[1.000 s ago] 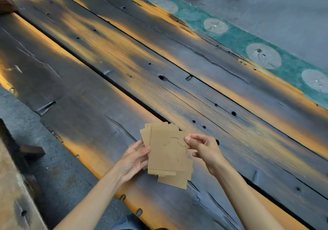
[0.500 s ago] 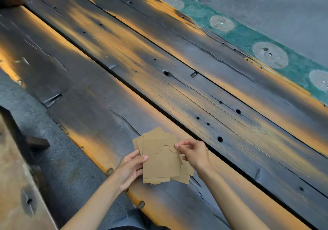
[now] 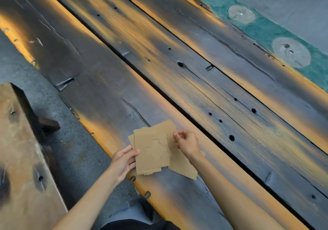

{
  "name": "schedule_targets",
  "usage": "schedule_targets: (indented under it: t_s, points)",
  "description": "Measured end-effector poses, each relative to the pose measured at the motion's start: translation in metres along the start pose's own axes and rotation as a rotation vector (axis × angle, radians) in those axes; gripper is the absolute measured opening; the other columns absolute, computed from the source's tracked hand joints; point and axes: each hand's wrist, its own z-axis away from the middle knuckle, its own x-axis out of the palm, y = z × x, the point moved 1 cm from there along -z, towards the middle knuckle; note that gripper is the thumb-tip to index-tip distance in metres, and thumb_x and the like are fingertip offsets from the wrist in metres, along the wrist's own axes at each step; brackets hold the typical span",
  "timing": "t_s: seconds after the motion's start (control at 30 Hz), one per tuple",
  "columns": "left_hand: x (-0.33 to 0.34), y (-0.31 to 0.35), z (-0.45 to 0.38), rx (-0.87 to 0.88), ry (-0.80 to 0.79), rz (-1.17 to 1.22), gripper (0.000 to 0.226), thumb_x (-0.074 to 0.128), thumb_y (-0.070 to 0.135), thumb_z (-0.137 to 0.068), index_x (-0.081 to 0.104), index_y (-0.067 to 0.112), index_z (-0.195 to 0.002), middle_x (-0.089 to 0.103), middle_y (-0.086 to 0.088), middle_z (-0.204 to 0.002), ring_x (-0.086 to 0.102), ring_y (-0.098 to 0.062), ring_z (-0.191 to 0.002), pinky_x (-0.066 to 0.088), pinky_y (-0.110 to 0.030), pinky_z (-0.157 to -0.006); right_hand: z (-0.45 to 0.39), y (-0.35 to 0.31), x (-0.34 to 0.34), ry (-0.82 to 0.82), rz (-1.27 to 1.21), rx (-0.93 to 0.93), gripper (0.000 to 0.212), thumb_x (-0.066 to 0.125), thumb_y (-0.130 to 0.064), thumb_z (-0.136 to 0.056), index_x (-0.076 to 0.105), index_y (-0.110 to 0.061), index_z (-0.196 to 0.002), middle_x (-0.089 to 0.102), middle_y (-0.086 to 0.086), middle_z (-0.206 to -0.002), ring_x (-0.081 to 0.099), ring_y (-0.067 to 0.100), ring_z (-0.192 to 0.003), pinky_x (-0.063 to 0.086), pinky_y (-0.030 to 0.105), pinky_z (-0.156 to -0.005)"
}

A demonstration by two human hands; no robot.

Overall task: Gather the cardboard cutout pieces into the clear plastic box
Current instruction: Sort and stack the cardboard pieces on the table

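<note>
Left hand (image 3: 124, 160) clamped on the left edge of the stack (image 3: 152, 150) of brown cardboard pieces, thumb on the top sheet, fingers beneath. Right hand (image 3: 186, 143) pinched shut on the right edge of the same stack, fingertips (image 3: 175, 135) drawn together at the upper corner of a sheet. Stack held just above the near plank of the table (image 3: 195, 91), close to its front edge; top sheet scored with a curved cutout outline, lower sheets fanned out to the right and downward, one corner jutting well past the rest. Whether the lowest sheet touches the wood: cannot tell.

Risks, as judged from this pose: loose, uneven stack likely to shed a lower sheet if either pinch relaxes; fanned sheet at lower right least secured, liable to slide off toward the table edge and floor; partly cut shape in the top sheet liable to tear or pop free under bending; dark gap (image 3: 159, 89) between planks wide enough, perhaps, to catch a thin dropped piece.

Containers: none in view. Clear plastic box not visible anywhere on the table or beside it, so contents unknown and no piece seen deposited. Only other items: wooden bench (image 3: 21, 158) at left, green patterned mat (image 3: 266, 29) beyond the far edge
</note>
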Motion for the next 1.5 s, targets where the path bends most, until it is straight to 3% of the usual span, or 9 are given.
schedule_targets:
  t_s: [0.2,0.37,0.6,0.83,1.0,1.17,1.33,1.43,1.5]
  points:
    - [-0.033,0.002,0.0,0.025,0.105,0.109,0.034,0.065,-0.002,-0.092,0.068,0.009,-0.124,0.077,-0.015,-0.118,0.077,-0.024,-0.101,0.065,-0.034,-0.072,-0.02,0.006,0.024,0.058,0.455,0.072,0.072,0.075,-0.052,-0.083,0.045,-0.017,-0.138,0.051,0.007,-0.135,0.048,0.027,-0.129,0.045,0.044,-0.103]
    - [-0.058,0.001,0.001,0.031,0.171,0.171,0.034,0.066,-0.002,-0.09,0.07,0.011,-0.121,0.077,-0.015,-0.118,0.076,-0.025,-0.102,0.064,-0.033,-0.071,-0.02,0.005,0.05,0.103,0.65,0.119,0.099,0.083,-0.068,-0.061,0.037,-0.019,-0.135,0.047,0.01,-0.136,0.04,0.031,-0.13,0.038,0.044,-0.102]
    - [-0.067,0.005,0.0,0.037,0.188,0.191,0.036,0.07,0.001,-0.086,0.069,0.011,-0.121,0.076,-0.015,-0.119,0.076,-0.025,-0.105,0.064,-0.033,-0.073,-0.03,0.007,0.054,0.121,0.601,0.122,0.089,0.087,-0.055,-0.068,0.044,-0.021,-0.139,0.049,0.008,-0.138,0.038,0.03,-0.131,0.034,0.042,-0.103]
    - [-0.061,0.013,0.002,0.044,0.163,0.169,0.032,0.065,-0.002,-0.092,0.068,0.011,-0.122,0.077,-0.015,-0.118,0.076,-0.025,-0.104,0.064,-0.033,-0.073,-0.031,0.0,0.02,0.137,0.108,0.128,0.032,0.079,-0.028,-0.086,0.067,-0.019,-0.115,0.065,-0.004,-0.097,0.058,0.028,-0.116,0.043,0.044,-0.105]
    - [-0.05,0.02,0.002,0.039,0.096,0.137,0.038,0.065,0.0,-0.092,0.065,0.01,-0.129,0.075,-0.015,-0.123,0.074,-0.027,-0.11,0.064,-0.034,-0.078,-0.006,-0.02,-0.018,0.08,-0.189,0.055,0.011,0.08,-0.016,-0.087,0.072,-0.016,-0.094,0.075,0.011,-0.107,0.069,0.026,-0.1,0.051,0.03,-0.082]
    - [-0.027,0.028,0.003,0.036,-0.024,0.044,0.041,0.069,0.003,-0.088,0.069,0.013,-0.127,0.073,-0.016,-0.126,0.073,-0.029,-0.11,0.064,-0.034,-0.078,0.031,-0.032,-0.039,0.094,-0.214,-0.154,0.009,0.083,-0.018,-0.084,0.075,-0.02,-0.081,0.063,-0.008,-0.075,0.049,0.009,-0.068,0.042,0.017,-0.067]
    - [0.0,0.037,0.006,0.026,-0.161,-0.006,0.038,0.071,0.01,-0.086,0.074,0.016,-0.123,0.072,-0.016,-0.128,0.073,-0.027,-0.109,0.063,-0.034,-0.079,0.063,-0.035,-0.042,0.125,-0.134,-0.569,0.018,0.08,0.001,-0.082,0.079,-0.017,-0.083,0.07,0.0,-0.091,0.06,0.005,-0.088,0.04,0.016,-0.073]
    - [0.013,0.041,0.008,0.032,-0.221,-0.033,0.037,0.071,0.013,-0.088,0.073,0.016,-0.124,0.071,-0.016,-0.129,0.073,-0.024,-0.107,0.062,-0.032,-0.079,0.07,-0.03,-0.039,0.191,0.091,-0.76,0.01,0.082,-0.006,-0.082,0.08,-0.016,-0.083,0.069,-0.007,-0.093,0.056,0.01,-0.092,0.039,0.028,-0.075]
    - [0.02,0.044,0.009,0.042,-0.266,-0.046,0.039,0.074,0.015,-0.088,0.072,0.016,-0.127,0.071,-0.016,-0.13,0.073,-0.023,-0.108,0.062,-0.032,-0.08,0.073,-0.025,-0.036,0.221,0.18,-0.878,0.009,0.082,-0.008,-0.083,0.079,-0.016,-0.081,0.068,-0.008,-0.093,0.055,0.018,-0.09,0.04,0.023,-0.077]
